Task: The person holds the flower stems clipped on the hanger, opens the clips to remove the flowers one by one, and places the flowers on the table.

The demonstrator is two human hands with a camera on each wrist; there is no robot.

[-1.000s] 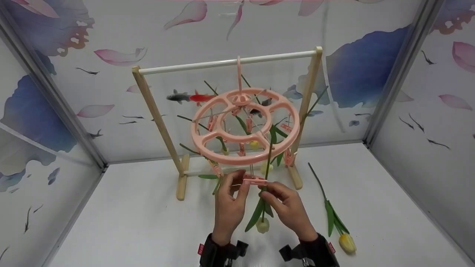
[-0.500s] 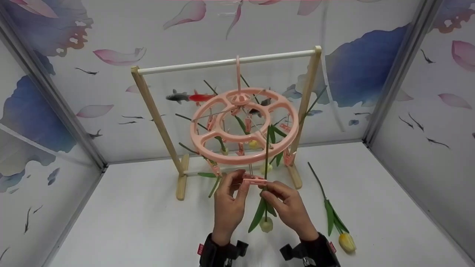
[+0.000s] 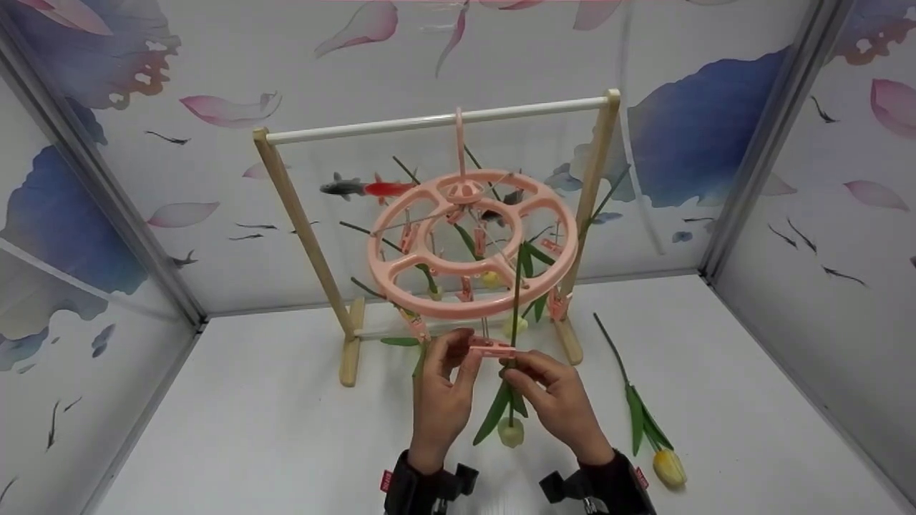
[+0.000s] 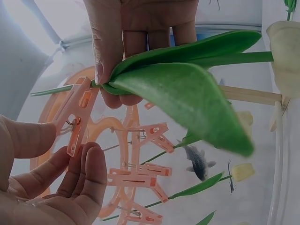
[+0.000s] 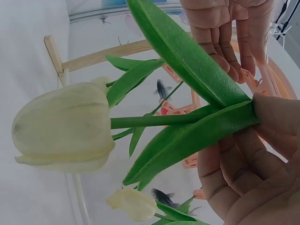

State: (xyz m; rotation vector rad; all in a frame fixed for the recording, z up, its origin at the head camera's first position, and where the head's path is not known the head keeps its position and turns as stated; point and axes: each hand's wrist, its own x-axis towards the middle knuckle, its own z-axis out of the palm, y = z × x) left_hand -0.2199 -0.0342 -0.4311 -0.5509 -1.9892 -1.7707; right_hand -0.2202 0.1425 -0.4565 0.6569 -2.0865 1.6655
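Thumb and fingers of my left hand (image 3: 445,397) pinch a pink clothespin (image 3: 492,348) that hangs from the front of a round pink hanger (image 3: 458,310). A pale tulip (image 3: 511,433) points flower-down, its stem at the clothespin's tip. My right hand (image 3: 554,400) pinches that stem just below the clothespin, where the green leaves (image 5: 201,136) begin. Up close in the left wrist view, the clothespin (image 4: 77,112) meets the stem beside the right thumb. Whether its tips have closed round the stem I cannot tell.
The hanger hooks onto a white rod (image 3: 358,129) on a wooden stand (image 3: 304,229). Several other tulips hang by clothespins around the ring, behind my hands. A yellow tulip (image 3: 669,468) lies on the white table (image 3: 272,443) at the right. Printed panels enclose the sides and back.
The tulip's flower end swings slightly right and then back left, and a hanging leaf by my left hand shifts. Both hands keep nearly the same place and hold.
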